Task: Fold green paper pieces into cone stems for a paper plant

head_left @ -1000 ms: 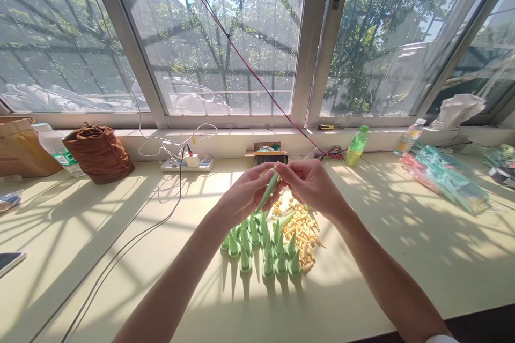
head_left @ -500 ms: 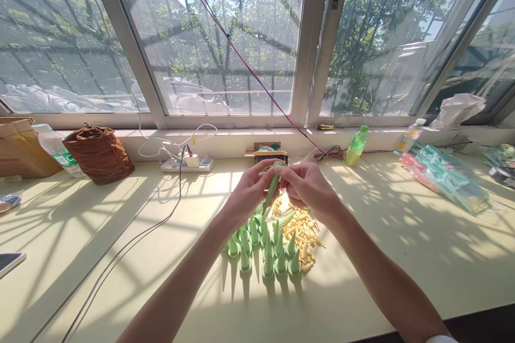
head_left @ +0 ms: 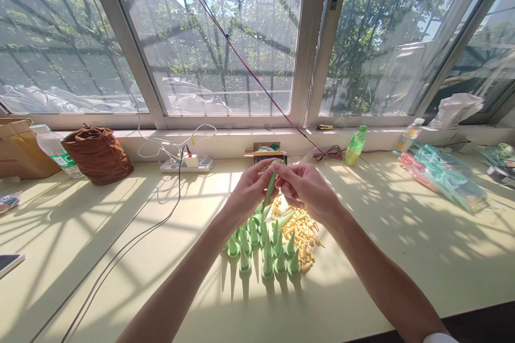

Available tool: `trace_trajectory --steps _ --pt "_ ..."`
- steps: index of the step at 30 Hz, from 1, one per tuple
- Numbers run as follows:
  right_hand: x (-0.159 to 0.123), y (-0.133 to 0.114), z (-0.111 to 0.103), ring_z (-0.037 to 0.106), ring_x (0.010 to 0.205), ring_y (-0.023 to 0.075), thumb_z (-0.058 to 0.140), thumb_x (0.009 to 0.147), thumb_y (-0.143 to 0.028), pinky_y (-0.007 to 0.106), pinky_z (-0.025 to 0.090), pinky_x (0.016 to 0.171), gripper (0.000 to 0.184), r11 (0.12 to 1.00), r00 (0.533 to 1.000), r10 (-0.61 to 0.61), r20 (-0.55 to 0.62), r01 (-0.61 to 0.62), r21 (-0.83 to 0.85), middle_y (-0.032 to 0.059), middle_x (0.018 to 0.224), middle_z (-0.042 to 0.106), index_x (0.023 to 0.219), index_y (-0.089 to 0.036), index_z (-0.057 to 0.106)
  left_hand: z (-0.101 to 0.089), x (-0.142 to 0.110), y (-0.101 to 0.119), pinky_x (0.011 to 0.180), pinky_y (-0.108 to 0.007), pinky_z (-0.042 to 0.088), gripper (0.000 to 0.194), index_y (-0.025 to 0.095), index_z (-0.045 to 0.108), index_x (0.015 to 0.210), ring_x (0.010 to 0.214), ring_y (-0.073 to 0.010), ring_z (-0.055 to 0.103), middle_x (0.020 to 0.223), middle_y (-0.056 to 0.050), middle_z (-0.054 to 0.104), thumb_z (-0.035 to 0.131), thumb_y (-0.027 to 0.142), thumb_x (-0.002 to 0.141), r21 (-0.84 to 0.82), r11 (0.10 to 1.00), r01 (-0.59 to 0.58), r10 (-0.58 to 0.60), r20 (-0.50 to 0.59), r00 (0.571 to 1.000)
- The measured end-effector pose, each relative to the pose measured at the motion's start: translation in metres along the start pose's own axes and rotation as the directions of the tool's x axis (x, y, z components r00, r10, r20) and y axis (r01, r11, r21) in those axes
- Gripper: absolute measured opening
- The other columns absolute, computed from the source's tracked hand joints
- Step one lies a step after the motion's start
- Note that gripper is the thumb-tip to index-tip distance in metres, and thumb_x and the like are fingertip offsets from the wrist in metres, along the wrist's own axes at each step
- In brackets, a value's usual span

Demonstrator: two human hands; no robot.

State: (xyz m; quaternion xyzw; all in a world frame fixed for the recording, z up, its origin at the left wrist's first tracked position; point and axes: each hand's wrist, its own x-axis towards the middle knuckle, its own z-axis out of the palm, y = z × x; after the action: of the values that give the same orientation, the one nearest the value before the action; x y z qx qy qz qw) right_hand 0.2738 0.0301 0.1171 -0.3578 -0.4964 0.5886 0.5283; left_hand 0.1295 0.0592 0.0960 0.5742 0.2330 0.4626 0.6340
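Observation:
Between my two hands is a long green cone (head_left: pixel 269 191), its narrow end pointing down and its wide end up at my fingertips. My left hand (head_left: pixel 250 188) is closed around its side. The fingers of my right hand (head_left: pixel 304 186) pinch at its upper end; whether a small part sits there too I cannot make out. Below stand several green cones (head_left: pixel 267 265), points up, in loose rows on the table. Beside them on the right lies a heap of small yellow-orange pegs (head_left: pixel 301 228), partly behind my right hand.
A small open box (head_left: pixel 267 153) stands behind my hands. At the back are a power strip (head_left: pixel 187 163), a brown drawstring bag (head_left: pixel 97 154) and a green bottle (head_left: pixel 356 146). Plastic-bagged goods (head_left: pixel 446 177) lie on the right. A dark cable (head_left: pixel 161 221) crosses the table at left.
The green cone in my hands has tilted slightly, and my right fingers have shifted a little at its wide end. The standing cones and the pegs stay as they were.

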Motion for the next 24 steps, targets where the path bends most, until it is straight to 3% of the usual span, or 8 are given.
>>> trace_trajectory --steps 10,14,19,24 --pt "0.0009 0.0021 0.0004 0.030 0.028 0.0013 0.080 0.069 -0.052 0.017 0.017 0.029 0.046 1.000 1.000 0.005 -0.015 -0.005 0.015 -0.0057 0.038 0.048 0.057 -0.012 0.061 -0.0001 0.0022 -0.0002 0.042 -0.015 0.033 0.042 0.017 0.064 0.117 0.048 -0.0060 0.048 0.062 0.002 0.054 0.072 0.042 0.084 -0.028 1.000 0.002 -0.003 -0.012 1.000" --pt "0.0004 -0.0002 -0.0007 0.031 0.027 0.0013 0.076 0.073 -0.055 0.017 0.016 0.029 0.047 0.999 0.999 -0.026 0.042 0.027 -0.028 -0.0058 0.038 0.048 0.059 -0.012 0.061 -0.0016 0.0014 0.0030 0.041 -0.015 0.034 0.037 0.016 0.065 0.115 0.048 -0.0063 0.049 0.064 0.002 0.054 0.071 0.038 0.086 -0.078 0.996 0.038 -0.036 0.036 0.999" --pt "-0.0010 -0.0030 -0.0020 0.029 0.027 0.0013 0.073 0.078 -0.055 0.016 0.020 0.030 0.049 0.994 0.993 -0.072 0.095 0.080 -0.077 -0.0078 0.035 0.042 0.057 -0.013 0.058 -0.0046 0.0012 0.0044 0.039 -0.014 0.033 0.030 0.014 0.066 0.112 0.046 -0.0049 0.046 0.063 0.001 0.055 0.067 0.033 0.090 -0.160 0.984 0.073 -0.053 0.122 0.991" --pt "-0.0022 -0.0035 -0.0025 0.029 0.028 0.0013 0.073 0.078 -0.054 0.016 0.020 0.031 0.047 0.994 0.992 -0.062 0.110 0.071 -0.081 -0.0095 0.037 0.038 0.058 -0.014 0.057 -0.0062 0.0023 0.0036 0.039 -0.014 0.034 0.031 0.015 0.066 0.114 0.046 -0.0055 0.048 0.065 0.000 0.056 0.067 0.034 0.090 -0.152 0.986 0.066 -0.048 0.118 0.992"
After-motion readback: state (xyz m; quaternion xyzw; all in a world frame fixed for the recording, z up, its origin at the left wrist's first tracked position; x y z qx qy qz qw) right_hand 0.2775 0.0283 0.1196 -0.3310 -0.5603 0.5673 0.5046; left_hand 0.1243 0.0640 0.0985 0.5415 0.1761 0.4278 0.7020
